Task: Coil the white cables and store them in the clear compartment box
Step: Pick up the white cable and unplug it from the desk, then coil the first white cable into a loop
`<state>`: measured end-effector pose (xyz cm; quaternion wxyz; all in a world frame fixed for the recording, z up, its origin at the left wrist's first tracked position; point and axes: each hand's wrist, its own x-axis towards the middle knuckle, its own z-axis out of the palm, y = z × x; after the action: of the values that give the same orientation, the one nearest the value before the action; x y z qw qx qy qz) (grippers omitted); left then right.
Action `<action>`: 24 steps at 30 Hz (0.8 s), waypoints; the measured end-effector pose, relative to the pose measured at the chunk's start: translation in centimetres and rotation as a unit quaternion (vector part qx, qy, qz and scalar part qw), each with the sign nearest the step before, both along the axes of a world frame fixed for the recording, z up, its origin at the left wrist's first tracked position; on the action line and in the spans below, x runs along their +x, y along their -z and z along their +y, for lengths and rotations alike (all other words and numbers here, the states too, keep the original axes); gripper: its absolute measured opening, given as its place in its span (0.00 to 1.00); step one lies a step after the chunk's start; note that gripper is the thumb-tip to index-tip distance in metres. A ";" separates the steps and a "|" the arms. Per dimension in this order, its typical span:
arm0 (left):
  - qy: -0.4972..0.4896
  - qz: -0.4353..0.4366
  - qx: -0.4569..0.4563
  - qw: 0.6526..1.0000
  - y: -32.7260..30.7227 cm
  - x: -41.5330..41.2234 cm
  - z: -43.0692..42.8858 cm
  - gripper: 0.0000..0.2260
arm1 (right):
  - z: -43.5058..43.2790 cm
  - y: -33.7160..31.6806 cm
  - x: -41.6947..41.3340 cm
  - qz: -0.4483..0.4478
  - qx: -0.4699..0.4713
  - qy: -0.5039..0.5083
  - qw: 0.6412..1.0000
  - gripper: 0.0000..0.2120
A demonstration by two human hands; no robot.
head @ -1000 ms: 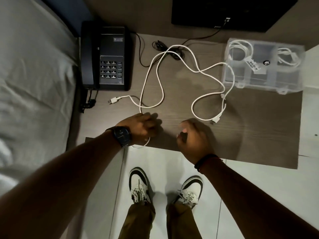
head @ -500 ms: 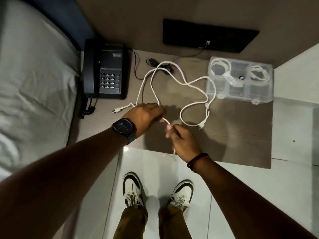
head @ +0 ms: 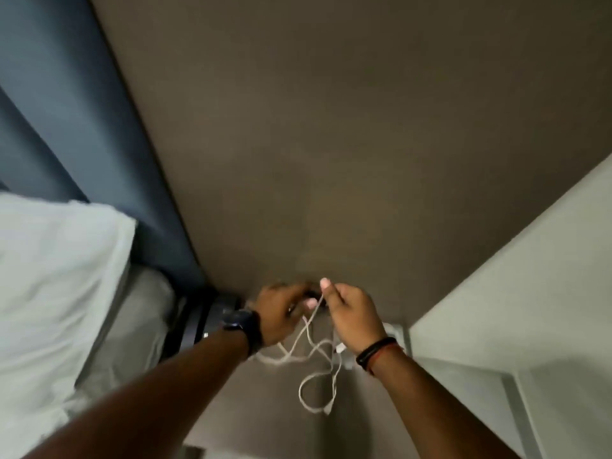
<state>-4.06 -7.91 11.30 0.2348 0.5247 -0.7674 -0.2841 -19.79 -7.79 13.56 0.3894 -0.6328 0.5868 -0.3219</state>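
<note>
The white cable (head: 316, 382) hangs in loose loops below both hands, over the brown table (head: 275, 399). My left hand (head: 281, 313), with a dark watch on the wrist, is closed on a strand of it. My right hand (head: 351, 309) pinches another strand between thumb and fingers, raised a little higher. A plug end dangles near my right wrist. Only a small corner of the clear compartment box (head: 392, 329) shows behind my right wrist; the rest is hidden. The picture is blurred by motion.
The dark phone (head: 212, 323) is partly seen behind my left wrist. A white pillow (head: 56, 276) and bed lie at the left, a blue headboard (head: 82, 127) above them. A brown wall (head: 331, 127) fills the top, a pale wall (head: 513, 293) the right.
The camera has tilted sharply up, so the wall now fills the view. Both hands have lifted the white cable off the table, and its loops now hang below them.
</note>
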 end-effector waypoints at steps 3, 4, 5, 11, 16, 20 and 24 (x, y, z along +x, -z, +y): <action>-0.033 0.041 0.012 0.999 -8.3 -1.2 -1.5 0.12 | -2.2 -10.0 0.0 -0.035 -0.056 0.022 0.998 0.26; -0.054 0.050 -0.011 0.997 -10.7 -1.3 -2.0 0.16 | -2.7 -12.9 -0.2 -0.049 -0.059 0.028 0.997 0.26; -0.069 0.073 -0.038 0.994 -13.7 -1.5 -2.4 0.23 | -3.0 -16.2 -0.3 -0.063 -0.061 0.026 0.996 0.25; 0.008 0.228 -0.078 0.971 -30.0 -3.3 -2.4 0.11 | -1.7 -32.8 -0.7 -0.260 -0.030 -0.073 0.962 0.19; -0.022 0.343 -0.092 0.935 -38.4 -3.7 -1.3 0.10 | 0.3 -41.6 0.1 -0.377 -0.081 -0.130 0.913 0.16; -0.007 0.425 -0.024 0.905 -43.2 -3.5 -0.8 0.16 | 1.7 -47.1 1.2 -0.484 -0.134 -0.138 0.853 0.14; -0.012 0.395 -0.046 0.917 -46.8 -2.6 -1.2 0.22 | 2.5 -52.5 2.2 -0.602 -0.160 -0.131 0.771 0.14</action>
<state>-6.66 -9.10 58.10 0.5462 0.3679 -0.6178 -0.4298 -17.59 -5.26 66.05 0.5941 -0.4331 0.0837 -0.6726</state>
